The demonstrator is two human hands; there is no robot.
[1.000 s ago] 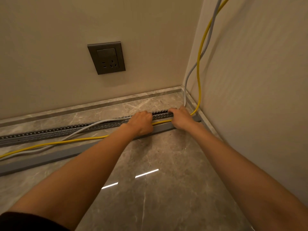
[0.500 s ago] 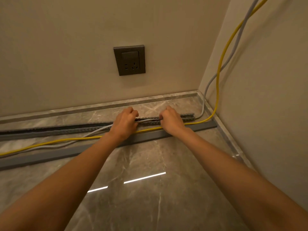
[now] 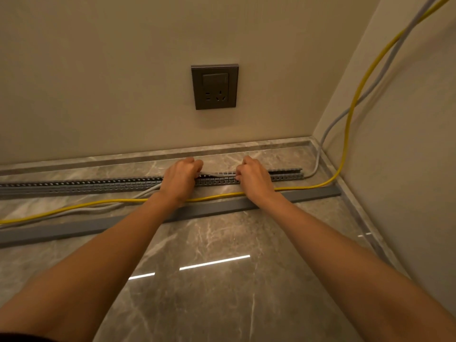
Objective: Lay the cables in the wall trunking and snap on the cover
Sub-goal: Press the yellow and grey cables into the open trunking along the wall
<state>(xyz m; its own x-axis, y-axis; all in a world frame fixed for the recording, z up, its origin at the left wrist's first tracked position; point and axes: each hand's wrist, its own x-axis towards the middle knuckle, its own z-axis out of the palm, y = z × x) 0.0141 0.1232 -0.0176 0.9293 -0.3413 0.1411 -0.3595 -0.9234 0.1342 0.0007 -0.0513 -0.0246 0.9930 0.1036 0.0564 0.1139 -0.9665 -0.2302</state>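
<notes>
On floor by corner, L hand [image 3: 181, 180] & R hand [image 3: 254, 177] curled shut on grey cable [image 3: 209, 173] over slotted trunking [image 3: 98, 185]: press low btwn fingers, then yellow cable [image 3: 98, 203], cover [image 3: 74, 227] last.

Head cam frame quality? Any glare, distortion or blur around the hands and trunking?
Head view: warm, dim lighting; two bright strip reflections on the glossy grey marble floor, clear of the work; wide-angle bending curves the slotted grey plastic trunking and flat grey cover strip; left hand and right hand sharp enough, thin grey cable between them soft; forearms blur near the frame edge.
</notes>
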